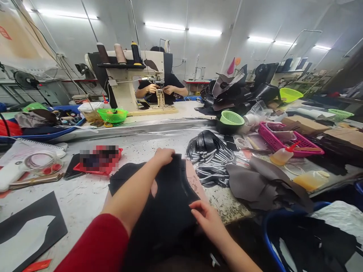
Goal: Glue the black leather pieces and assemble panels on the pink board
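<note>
A black cut piece of leather or fabric point(170, 189) lies in front of me on a pinkish sheet point(195, 177) on the worktable. My left hand point(164, 155) reaches across it, and its curled fingers grip the far edge; the fingertips are partly hidden. Lower down, my right hand point(205, 215) has thumb and forefinger together at the curved right edge of the same piece. A bundle of black strips with pale edges point(210, 158) lies just beyond it to the right.
A red tray point(98, 170) with blurred contents sits left. Brown leather sheets point(261, 181), a glue bottle point(282, 154) and a magenta basket point(292, 139) lie right. A blue tub of scraps point(269, 241) stands near right. Across the table, a co-worker's hands point(161, 89) are at a sewing machine point(124, 90).
</note>
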{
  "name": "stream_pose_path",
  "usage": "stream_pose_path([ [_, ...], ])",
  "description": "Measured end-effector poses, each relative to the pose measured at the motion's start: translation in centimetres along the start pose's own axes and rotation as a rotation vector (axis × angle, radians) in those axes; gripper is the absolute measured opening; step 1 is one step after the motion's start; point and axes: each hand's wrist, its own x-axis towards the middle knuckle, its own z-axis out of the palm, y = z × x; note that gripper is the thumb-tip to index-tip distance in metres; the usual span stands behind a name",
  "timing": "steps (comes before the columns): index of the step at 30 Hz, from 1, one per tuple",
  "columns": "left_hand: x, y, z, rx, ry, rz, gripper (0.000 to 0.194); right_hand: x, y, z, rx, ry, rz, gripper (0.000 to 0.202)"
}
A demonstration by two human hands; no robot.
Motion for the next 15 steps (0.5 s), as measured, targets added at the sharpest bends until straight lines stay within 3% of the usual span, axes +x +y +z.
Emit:
stream_pose_path([
  [5,2.2,1.9,2.4,-0.002,-0.086,-0.001,0.03,0.3,1.6,-0.9,-0.28,0.141,-0.1,0.017],
  [15,3.4,1.3,3.1,-0.012,-0.153,-0.03,0.033,1.6,1.6,-1.9,-0.225,0.063,0.039,0.015],
])
